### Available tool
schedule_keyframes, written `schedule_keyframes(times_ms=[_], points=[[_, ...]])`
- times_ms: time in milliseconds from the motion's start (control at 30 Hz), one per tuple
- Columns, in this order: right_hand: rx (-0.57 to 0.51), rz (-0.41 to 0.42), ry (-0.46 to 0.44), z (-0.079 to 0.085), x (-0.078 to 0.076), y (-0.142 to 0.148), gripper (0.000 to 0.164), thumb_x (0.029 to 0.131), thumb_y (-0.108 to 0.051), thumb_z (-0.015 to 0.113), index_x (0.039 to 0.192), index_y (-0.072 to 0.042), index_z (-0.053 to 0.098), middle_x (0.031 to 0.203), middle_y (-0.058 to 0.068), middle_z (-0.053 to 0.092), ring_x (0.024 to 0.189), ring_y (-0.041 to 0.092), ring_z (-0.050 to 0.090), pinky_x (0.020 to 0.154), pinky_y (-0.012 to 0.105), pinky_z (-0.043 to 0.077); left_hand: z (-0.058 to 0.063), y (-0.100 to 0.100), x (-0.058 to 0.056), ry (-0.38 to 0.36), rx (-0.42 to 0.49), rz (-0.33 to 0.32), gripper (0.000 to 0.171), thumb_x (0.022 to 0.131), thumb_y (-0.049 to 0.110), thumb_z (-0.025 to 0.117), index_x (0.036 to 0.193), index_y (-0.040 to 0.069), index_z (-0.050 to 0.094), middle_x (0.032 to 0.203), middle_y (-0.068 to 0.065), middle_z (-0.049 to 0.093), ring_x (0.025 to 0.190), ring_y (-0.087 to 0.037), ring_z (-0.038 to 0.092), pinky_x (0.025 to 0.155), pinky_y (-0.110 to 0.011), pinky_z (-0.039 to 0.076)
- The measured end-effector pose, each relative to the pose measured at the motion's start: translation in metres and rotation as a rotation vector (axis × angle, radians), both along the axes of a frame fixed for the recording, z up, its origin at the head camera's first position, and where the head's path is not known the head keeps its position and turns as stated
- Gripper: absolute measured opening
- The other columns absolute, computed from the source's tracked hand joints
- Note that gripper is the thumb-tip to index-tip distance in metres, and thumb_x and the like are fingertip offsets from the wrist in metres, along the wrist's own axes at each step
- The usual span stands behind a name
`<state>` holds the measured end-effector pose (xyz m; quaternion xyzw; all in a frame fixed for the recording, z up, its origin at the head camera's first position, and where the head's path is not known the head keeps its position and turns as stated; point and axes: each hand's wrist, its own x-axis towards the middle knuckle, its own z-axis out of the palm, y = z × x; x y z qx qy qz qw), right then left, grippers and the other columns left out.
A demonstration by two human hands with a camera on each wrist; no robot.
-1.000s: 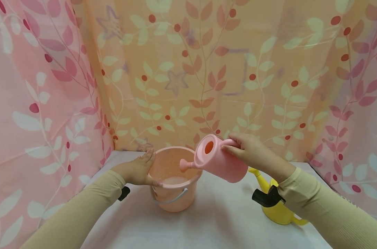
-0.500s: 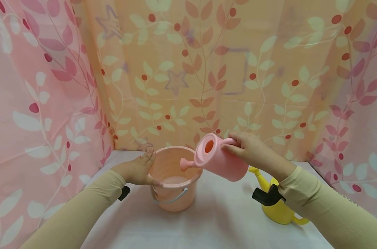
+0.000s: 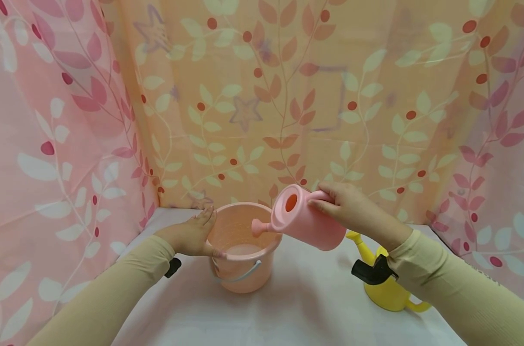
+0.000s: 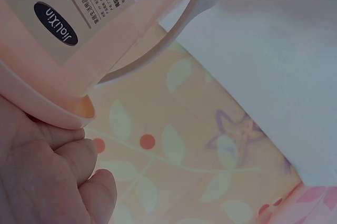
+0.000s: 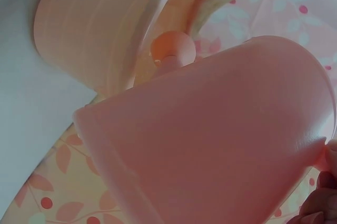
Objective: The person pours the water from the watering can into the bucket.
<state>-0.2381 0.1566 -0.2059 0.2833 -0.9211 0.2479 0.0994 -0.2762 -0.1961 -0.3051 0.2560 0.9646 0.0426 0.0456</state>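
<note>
A peach bucket (image 3: 249, 278) stands on the white tabletop, its pale handle (image 3: 240, 275) hanging at the front. My left hand (image 3: 192, 235) rests on its left rim, fingers fairly straight and thumb laid at the front edge. My right hand (image 3: 346, 206) grips the handle of a pink watering can (image 3: 311, 228), held tilted above the table. The can's rose (image 3: 258, 227) points left over the bucket's opening, with small pale specks on the inner wall beside it. In the right wrist view, the can's body (image 5: 221, 134) covers much of the bucket.
A yellow watering can (image 3: 384, 293) stands to the right, partly hidden behind the right forearm and a black wrist mount (image 3: 374, 270). Floral curtains (image 3: 279, 96) enclose the table at the back and both sides. A printed label (image 4: 55, 16) is on the bucket's outer wall.
Almost nothing differs. The tilted pink watering can and both hands stay in place, with only a tiny shift of the whole view.
</note>
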Motion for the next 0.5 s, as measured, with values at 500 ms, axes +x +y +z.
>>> schedule_keyframes(times_ms=[500], points=[[0.014, -0.004, 0.005, 0.0001, -0.0001, -0.0020, 0.014, 0.085, -0.022, 0.065, 0.079, -0.013, 0.056, 0.065, -0.002, 0.053, 0.068, 0.017, 0.053, 0.060, 0.027, 0.047, 0.0022, 0.0003, 0.0022, -0.017, 0.019, 0.004, 0.118, 0.071, 0.071, 0.056, 0.140, -0.014, 0.013, 0.147, -0.031, 0.005, 0.137, -0.040, 0.005, 0.107, -0.054, 0.016]])
